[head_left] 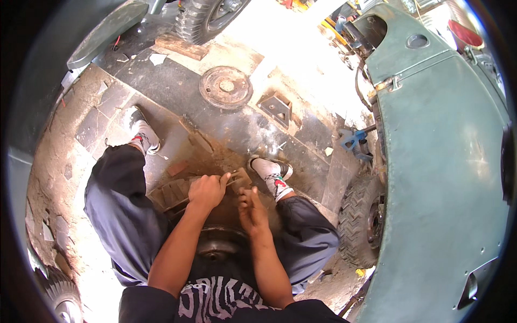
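Left hand (206, 190) and right hand (252, 211) were close together but apart, both over the far side of a dirty, chunky-treaded tire (166, 195) that was between the seated person's knees. The left one was clenched, knuckles up, its thumb reaching out to the right; whether it gripped anything could not be told. The right one was a little nearer, its fingers curled and its thumb side turned toward the left one; what it held or touched could not be made out either. Nearer than the hands, a round metal wheel centre (214, 248) was partly in shadow, framed by the forearms.

Dark trousers (121, 210) covered the legs spread on either side, with patterned socks and shoes planted on the stained, tiled floor (175, 121). Beyond the feet lay a rusty round disc (226, 89), with an angular metal block (276, 109) just to its right and a wooden block (182, 47) farther to the left. Past that wood was another treaded wheel (196, 24).

On the right rose a large green vehicle panel (441, 156), a lugged tire (353, 223) beside its lower edge and a blue object (353, 140) farther off.
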A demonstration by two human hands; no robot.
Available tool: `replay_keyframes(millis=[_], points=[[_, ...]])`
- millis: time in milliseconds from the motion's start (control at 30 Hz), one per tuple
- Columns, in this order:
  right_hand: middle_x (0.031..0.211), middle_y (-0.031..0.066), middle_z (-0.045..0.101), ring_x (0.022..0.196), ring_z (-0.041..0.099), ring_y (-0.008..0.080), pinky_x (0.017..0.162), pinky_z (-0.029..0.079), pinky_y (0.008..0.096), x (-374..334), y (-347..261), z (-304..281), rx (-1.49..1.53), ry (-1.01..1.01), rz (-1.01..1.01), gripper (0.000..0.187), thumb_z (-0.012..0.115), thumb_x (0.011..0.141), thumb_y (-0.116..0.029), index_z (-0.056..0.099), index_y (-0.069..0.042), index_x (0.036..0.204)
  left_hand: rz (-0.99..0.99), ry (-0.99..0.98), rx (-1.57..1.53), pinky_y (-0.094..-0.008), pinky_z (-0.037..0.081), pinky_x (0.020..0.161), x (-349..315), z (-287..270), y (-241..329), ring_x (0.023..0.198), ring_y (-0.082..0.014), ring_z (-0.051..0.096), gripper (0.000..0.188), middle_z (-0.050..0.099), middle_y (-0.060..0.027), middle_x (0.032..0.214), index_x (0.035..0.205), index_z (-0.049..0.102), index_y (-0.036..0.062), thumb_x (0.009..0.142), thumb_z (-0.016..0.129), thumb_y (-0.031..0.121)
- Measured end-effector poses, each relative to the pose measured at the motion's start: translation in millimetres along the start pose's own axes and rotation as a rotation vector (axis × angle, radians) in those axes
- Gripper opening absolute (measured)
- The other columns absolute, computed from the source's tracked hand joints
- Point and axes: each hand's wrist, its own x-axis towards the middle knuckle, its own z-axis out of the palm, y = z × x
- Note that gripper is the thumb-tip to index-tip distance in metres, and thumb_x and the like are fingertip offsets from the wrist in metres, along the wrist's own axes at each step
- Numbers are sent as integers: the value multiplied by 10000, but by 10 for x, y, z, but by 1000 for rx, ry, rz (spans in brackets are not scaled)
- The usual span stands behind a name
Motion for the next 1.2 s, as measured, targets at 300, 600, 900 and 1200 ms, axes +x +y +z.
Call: replay_keyframes(millis=[300, 600, 900, 1200], points=[[1032, 90, 691, 756, 559, 156, 665, 460, 298, -115, -344, -671, 18, 298, -167, 470, 548, 1120, -483, 654, -25, 1133, 37, -36, 117, -503, 606, 883, -9, 208, 33, 956, -419, 776, 695, 786, -248, 972, 984, 843, 43, 1081, 449, 607], [929, 57, 608, 739, 526, 157, 654, 450, 278, -69, -288, -339, 131, -32, -55, 465, 657, 1060, -492, 616, -29, 1034, 54, -83, 170, -493, 550, 1032, -8, 144, 43, 1163, -401, 728, 736, 775, -230, 1175, 1134, 820, 52, 1091, 377, 639], [849, 3, 620, 680, 531, 124, 649, 430, 293, -257, 92, -394, 402, -193, -248, 140, 688, 1007, -242, 610, -133, 967, 29, -99, 150, -488, 527, 1082, 78, 127, 15, 1276, -372, 677, 737, 720, -207, 1346, 1274, 767, 48, 1095, 368, 641], [921, 53, 652, 711, 576, 151, 653, 464, 302, -315, -41, -241, 545, -53, -236, 186, 581, 1009, -258, 638, -98, 1085, -1, -50, 213, -471, 534, 1087, -13, 194, 71, 1276, -373, 679, 765, 726, -213, 1330, 1274, 772, 59, 1082, 358, 673]])
